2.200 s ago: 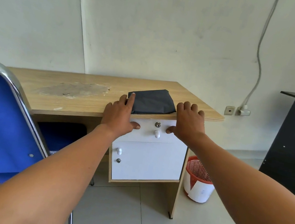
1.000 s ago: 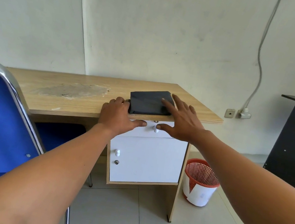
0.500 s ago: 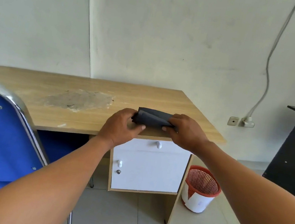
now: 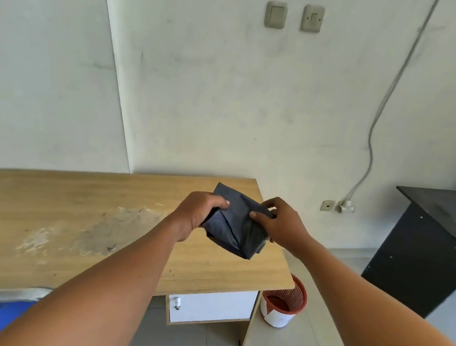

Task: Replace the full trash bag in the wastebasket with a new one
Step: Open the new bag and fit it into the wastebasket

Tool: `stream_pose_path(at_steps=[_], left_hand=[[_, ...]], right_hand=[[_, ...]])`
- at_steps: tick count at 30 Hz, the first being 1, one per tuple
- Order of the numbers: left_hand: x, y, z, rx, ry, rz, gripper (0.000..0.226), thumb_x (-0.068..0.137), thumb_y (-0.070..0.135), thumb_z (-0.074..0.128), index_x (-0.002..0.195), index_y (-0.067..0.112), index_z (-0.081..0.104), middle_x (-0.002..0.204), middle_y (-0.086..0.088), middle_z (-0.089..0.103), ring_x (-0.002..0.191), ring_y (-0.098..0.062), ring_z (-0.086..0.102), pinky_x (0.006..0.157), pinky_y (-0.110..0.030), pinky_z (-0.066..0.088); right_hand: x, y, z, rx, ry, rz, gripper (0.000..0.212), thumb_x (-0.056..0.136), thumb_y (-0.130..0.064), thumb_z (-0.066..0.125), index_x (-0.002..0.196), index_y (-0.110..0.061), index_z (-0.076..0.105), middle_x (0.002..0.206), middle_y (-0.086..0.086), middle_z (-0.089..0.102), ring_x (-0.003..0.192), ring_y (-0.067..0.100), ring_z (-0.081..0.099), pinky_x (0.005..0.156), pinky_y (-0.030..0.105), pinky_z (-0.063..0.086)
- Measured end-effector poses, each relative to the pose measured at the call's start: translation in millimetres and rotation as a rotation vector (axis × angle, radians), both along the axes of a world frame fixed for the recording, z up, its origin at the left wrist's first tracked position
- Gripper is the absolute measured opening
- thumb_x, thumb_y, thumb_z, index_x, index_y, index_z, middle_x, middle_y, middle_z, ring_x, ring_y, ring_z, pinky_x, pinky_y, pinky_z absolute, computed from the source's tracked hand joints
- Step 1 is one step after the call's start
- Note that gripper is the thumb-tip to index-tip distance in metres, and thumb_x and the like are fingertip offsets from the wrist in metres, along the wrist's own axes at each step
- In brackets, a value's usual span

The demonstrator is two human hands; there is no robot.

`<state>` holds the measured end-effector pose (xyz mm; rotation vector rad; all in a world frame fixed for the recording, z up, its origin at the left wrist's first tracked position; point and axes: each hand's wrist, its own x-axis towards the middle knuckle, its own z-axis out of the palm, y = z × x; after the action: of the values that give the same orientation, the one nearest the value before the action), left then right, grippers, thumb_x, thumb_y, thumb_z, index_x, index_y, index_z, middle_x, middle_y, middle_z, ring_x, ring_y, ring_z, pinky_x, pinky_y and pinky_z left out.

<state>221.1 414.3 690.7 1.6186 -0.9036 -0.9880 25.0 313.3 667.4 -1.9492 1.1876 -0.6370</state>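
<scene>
While gripping one folded dark trash bag (image 4: 236,229), left hand (image 4: 198,213) and right hand (image 4: 281,228) pinch opposite edges. Below right hand, one red wastebasket (image 4: 284,304).

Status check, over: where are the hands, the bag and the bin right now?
Left hand and right hand both gripping the folded dark bag, held above the desk. Red bin on floor beside desk, right. Nothing in the way.

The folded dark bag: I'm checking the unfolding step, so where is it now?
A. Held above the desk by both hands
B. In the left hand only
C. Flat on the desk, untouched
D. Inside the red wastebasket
A: the folded dark bag is lifted off the desk, pinched between the left hand and the right hand.
</scene>
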Motion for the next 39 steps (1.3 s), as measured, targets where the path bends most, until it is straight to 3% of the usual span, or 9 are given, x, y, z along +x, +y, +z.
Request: stream_pose_path(at_steps=[8,13,17,20,23,26,29,32,39], left_hand=[[-46.6,-5.0,138.4,0.063,0.259,0.028,0.022,0.081,0.021,0.069,0.100,0.010,0.068,0.091,-0.012,0.071,0.084,-0.028,0.068,0.069,-0.035,0.061],[-89.7,-15.8,160.6,0.067,0.385,-0.021,0.012,0.086,0.018,0.063,0.093,0.008,0.065,0.081,-0.010,0.067,0.076,-0.025,0.065,0.064,-0.030,0.056],[-129.4,-31.1,161.5,0.079,0.466,-0.017,0.018,0.092,0.016,0.058,0.074,0.011,0.058,0.072,-0.008,0.057,0.065,-0.021,0.059,0.051,-0.027,0.054],[-154.3,-47.2,156.9,0.075,0.553,0.002,0.039,0.099,0.040,0.056,0.101,0.002,0.065,0.087,-0.013,0.069,0.070,-0.025,0.071,0.052,-0.031,0.059],[-178.9,-63.1,149.1,0.119,0.398,0.018,0.053,0.103,0.053,0.047,0.116,0.004,0.063,0.102,-0.013,0.071,0.080,-0.026,0.073,0.056,-0.030,0.058],[-205.2,-83.3,138.4,0.164,0.102,0.088,0.034,0.104,0.030,0.053,0.123,0.003,0.062,0.092,-0.008,0.064,0.072,-0.020,0.064,0.056,-0.027,0.052],[-223.5,-101.2,125.1,0.205,-0.098,0.004,0.036,0.098,0.032,0.063,0.126,0.009,0.062,0.110,-0.003,0.065,0.095,-0.018,0.065,0.079,-0.035,0.057],[-243.8,-112.1,122.1,0.239,-0.049,-0.144,0.035,0.095,0.044,0.064,0.123,0.022,0.064,0.122,0.006,0.065,0.113,-0.017,0.061,0.091,-0.038,0.054],[-271.8,-171.4,122.8,0.104,0.126,-0.328,0.026,0.095,0.009,0.058,0.117,0.009,0.072,0.105,-0.009,0.076,0.092,-0.024,0.070,0.077,-0.034,0.058]], right_hand=[[-51.5,36.4,131.9,0.040,0.044,0.113,0.071,0.082,-0.012,0.061,0.146,-0.039,0.043,0.127,-0.003,0.059,0.114,0.019,0.060,0.101,0.038,0.051],[-104.1,38.0,157.4,0.097,0.109,0.202,0.085,0.074,-0.002,0.062,0.146,-0.043,0.041,0.118,-0.008,0.064,0.101,0.015,0.065,0.092,0.033,0.056],[-144.6,23.0,152.5,-0.019,0.085,0.150,0.043,0.092,-0.016,0.066,0.132,-0.032,0.062,0.120,-0.009,0.068,0.110,0.012,0.062,0.096,0.029,0.049],[-179.0,8.4,150.3,-0.066,-0.069,-0.038,0.015,0.102,-0.031,0.053,0.108,-0.027,0.066,0.105,-0.005,0.069,0.094,0.011,0.063,0.079,0.026,0.052],[-211.2,-8.5,150.1,0.087,-0.252,-0.133,0.022,0.104,-0.033,0.049,0.120,-0.024,0.063,0.107,-0.003,0.068,0.099,0.013,0.063,0.084,0.027,0.052],[-242.2,-30.9,151.3,0.202,-0.350,-0.212,0.027,0.104,-0.034,0.049,0.125,-0.021,0.061,0.108,0.000,0.069,0.104,0.021,0.064,0.094,0.041,0.055],[-264.9,-52.5,151.0,0.314,-0.437,-0.234,0.027,0.104,-0.036,0.050,0.122,-0.021,0.061,0.108,0.001,0.071,0.102,0.021,0.066,0.091,0.042,0.056],[-279.8,-74.8,149.1,0.427,-0.533,-0.222,0.030,0.103,-0.036,0.052,0.124,-0.017,0.063,0.112,0.002,0.073,0.104,0.024,0.068,0.093,0.045,0.056],[-283.5,-127.9,138.2,0.488,-0.514,-0.302,0.046,0.093,-0.041,0.068,0.125,-0.010,0.060,0.113,0.005,0.071,0.103,0.025,0.067,0.091,0.040,0.056]])
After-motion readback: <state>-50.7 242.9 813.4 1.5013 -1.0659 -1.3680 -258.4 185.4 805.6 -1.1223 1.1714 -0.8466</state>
